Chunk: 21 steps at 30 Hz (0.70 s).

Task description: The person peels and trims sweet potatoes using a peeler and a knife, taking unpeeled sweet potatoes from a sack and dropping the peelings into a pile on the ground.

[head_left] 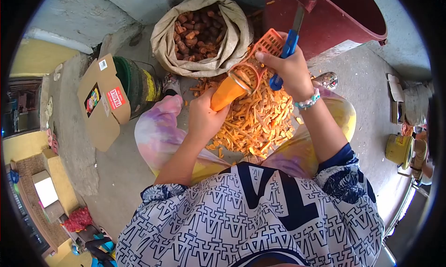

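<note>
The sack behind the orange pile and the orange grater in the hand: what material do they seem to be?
Sack: probably woven cloth or plastic fibre, matt beige, with soft folds at its rolled rim. Grater: likely moulded plastic, bright orange with a regular grid of holes.

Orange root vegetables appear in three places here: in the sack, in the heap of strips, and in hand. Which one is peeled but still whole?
The peeled orange root gripped by the left hand; the sack's are unpeeled, the heap's cut.
</note>
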{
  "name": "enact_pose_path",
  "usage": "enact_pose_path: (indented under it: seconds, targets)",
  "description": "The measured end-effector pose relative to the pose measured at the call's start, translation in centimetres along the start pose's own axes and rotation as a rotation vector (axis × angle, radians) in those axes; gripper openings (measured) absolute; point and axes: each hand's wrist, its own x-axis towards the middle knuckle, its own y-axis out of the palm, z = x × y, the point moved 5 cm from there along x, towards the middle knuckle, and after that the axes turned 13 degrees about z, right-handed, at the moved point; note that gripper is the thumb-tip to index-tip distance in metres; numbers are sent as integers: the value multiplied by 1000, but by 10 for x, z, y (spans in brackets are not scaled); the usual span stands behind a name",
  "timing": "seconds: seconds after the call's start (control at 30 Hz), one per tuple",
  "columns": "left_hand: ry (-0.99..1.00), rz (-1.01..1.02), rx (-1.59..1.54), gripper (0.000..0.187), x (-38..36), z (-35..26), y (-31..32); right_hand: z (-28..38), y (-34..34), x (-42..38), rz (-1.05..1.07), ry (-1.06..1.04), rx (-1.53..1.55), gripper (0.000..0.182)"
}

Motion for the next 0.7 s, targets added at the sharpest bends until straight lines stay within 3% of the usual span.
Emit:
enact_pose_path:
  seconds: [0.17, 0.27, 0.33, 0.4, 0.43, 0.53, 0.6, 0.7]
  targets:
    - [129, -59, 14, 17, -2, -5, 4, 3, -29, 18, -32, -2, 140, 47]
    - [157, -106, -13, 17, -2, -6, 3, 25, 8, -6, 51, 78, 208, 45]
    - [159, -108, 31, 16, -5, -6, 1, -13, -2, -1, 74, 222, 250, 41]
    - [205, -184, 1, 16, -11, -9, -4, -27, -41, 19, -43, 161, 44, 35]
    - [211, -177, 3, 16, -10, -8, -4, -37, -52, 26, 56, 203, 238, 30]
    - [179, -225, 99, 16, -5, -5, -4, 27, -6, 1, 143, 96, 273, 32]
    - [198, -225, 59, 18, -5, -7, -3, 13, 17, -12, 101, 133, 289, 45]
    - [143, -203, 110, 18, -4, -3, 5, -11, 4, 2, 154, 278, 335, 45]
